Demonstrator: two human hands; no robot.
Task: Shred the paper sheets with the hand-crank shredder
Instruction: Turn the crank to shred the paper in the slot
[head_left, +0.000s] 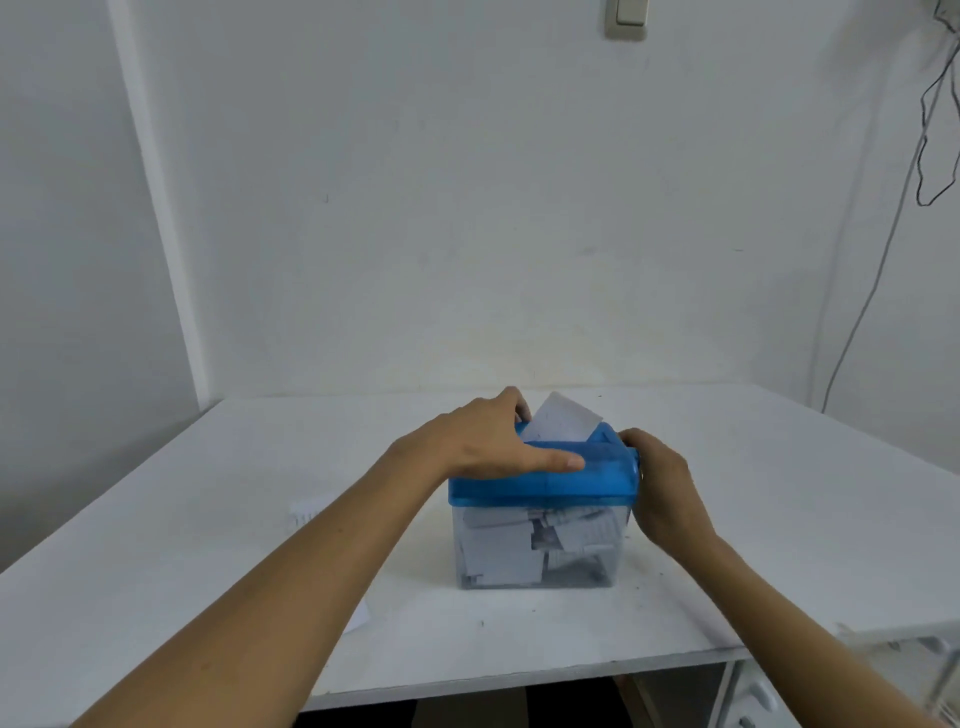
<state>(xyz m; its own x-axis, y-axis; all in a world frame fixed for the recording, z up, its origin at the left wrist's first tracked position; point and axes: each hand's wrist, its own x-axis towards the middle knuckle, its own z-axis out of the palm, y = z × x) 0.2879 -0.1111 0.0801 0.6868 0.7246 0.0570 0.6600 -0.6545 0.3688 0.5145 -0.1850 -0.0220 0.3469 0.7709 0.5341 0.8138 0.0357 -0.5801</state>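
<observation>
While one paper sheet (563, 418) stands partly fed in the slot, the shredder (543, 475) sits mid-table (779, 519), its clear bin (535, 551) roughly half full. Left hand (488, 441) presses flat on the lid; right hand (662, 488) closes around the right-side crank. More paper (311, 512) lies left, unshredded.

Blue shredder lid (571, 480), white paper sheet (563, 418), white table (779, 519).
</observation>
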